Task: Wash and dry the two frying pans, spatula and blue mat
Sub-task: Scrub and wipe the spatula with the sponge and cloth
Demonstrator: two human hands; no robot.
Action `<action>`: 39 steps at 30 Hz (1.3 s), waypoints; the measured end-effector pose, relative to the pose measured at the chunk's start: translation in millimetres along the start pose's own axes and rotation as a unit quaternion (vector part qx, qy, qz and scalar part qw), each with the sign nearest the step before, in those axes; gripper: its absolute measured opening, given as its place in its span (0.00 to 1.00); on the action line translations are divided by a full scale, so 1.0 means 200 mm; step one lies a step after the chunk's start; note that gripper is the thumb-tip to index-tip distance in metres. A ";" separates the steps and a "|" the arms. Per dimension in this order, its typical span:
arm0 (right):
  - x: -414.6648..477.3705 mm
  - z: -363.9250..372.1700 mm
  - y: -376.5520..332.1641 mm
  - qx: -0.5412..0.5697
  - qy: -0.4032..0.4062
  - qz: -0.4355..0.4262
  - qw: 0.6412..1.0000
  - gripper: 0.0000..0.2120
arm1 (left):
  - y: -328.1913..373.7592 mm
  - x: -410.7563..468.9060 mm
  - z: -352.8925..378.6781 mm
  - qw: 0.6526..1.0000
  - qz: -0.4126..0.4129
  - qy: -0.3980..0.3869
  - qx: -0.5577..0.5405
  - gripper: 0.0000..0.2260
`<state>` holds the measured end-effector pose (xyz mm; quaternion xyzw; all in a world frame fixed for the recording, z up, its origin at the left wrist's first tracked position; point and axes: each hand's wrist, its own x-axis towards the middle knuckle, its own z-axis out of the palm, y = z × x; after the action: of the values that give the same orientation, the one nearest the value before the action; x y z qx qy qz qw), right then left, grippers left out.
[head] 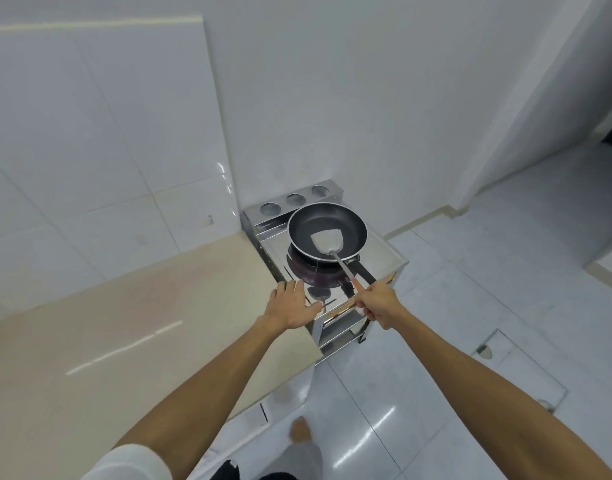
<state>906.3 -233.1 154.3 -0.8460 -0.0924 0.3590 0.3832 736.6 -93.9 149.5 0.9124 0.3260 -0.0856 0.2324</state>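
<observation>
Just right of centre, the right hand is gripping the spatula by its handle, fingers curled round it and forefinger lying along the shaft. The blade is resting inside the dark frying pan, which is sitting on the steel stove. The left hand is lying flat, thumb spread, on the beige counter corner.
</observation>
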 end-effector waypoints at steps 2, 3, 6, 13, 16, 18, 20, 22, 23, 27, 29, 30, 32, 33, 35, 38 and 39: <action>0.13 -0.03 -0.04 -0.007 -0.010 -0.001 1.000 0.09 | 0.03 0.10 0.01 1.000 -0.015 0.001 -0.008 0.29; 0.19 -0.04 -0.06 -0.012 -0.014 -0.003 1.000 0.09 | 0.04 0.16 0.02 1.000 -0.021 0.003 -0.011 0.29; 0.38 -0.07 -0.11 -0.032 -0.019 -0.004 0.999 0.08 | 0.08 0.32 0.03 0.999 -0.038 0.005 -0.018 0.31; 0.76 -0.21 -0.18 -0.093 -0.046 -0.008 0.995 0.08 | 0.17 0.61 0.07 0.996 -0.078 -0.005 -0.039 0.32; 0.88 -0.24 -0.20 -0.091 -0.061 -0.013 0.994 0.08 | 0.24 0.70 0.10 0.994 -0.096 -0.004 -0.052 0.32; 0.97 -0.26 -0.19 -0.094 -0.078 -0.014 0.992 0.08 | 0.30 0.74 0.15 0.992 -0.111 0.001 -0.060 0.32; 1.03 -0.28 -0.19 -0.095 -0.098 -0.014 0.991 0.08 | 0.37 0.76 0.19 0.990 -0.117 0.000 -0.073 0.32; 1.09 -0.31 -0.17 -0.090 -0.114 -0.016 0.989 0.09 | 0.45 0.78 0.23 0.988 -0.125 -0.001 -0.092 0.33; 1.12 -0.32 -0.16 -0.090 -0.121 -0.019 0.988 0.09 | 0.48 0.79 0.26 0.987 -0.129 -0.002 -0.098 0.34; 1.19 -0.37 -0.12 -0.086 -0.139 -0.027 0.986 0.10 | 0.62 0.85 0.36 0.982 -0.150 -0.010 -0.113 0.34; 1.23 -0.40 -0.09 -0.098 -0.145 -0.037 0.984 0.09 | 0.69 0.88 0.41 0.982 -0.149 -0.010 -0.115 0.34; 1.24 -0.41 -0.08 -0.109 -0.149 -0.044 0.982 0.08 | 0.72 0.88 0.43 0.982 -0.149 -0.009 -0.116 0.33; 1.26 -0.45 -0.05 -0.130 -0.165 -0.058 0.976 0.06 | 0.78 0.90 0.46 0.981 -0.151 -0.010 -0.120 0.32; 1.27 -0.46 -0.05 -0.139 -0.175 -0.068 0.972 0.06 | 0.79 0.90 0.48 0.981 -0.153 -0.012 -0.117 0.31; 1.27 -0.49 -0.04 -0.152 -0.196 -0.089 0.965 0.05 | 0.83 0.91 0.51 0.982 -0.156 -0.020 -0.105 0.31; 1.29 -0.51 -0.03 -0.179 -0.213 -0.122 0.953 0.05 | 0.86 0.91 0.54 0.983 -0.157 -0.027 -0.087 0.31; 1.30 -0.51 -0.03 -0.189 -0.215 -0.130 0.949 0.06 | 0.86 0.92 0.55 0.983 -0.159 -0.028 -0.084 0.32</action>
<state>1164.1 -176.6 64.5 -0.7862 -0.3480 0.4554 0.2311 987.1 -161.7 61.0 0.8236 0.4659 -0.1194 0.3005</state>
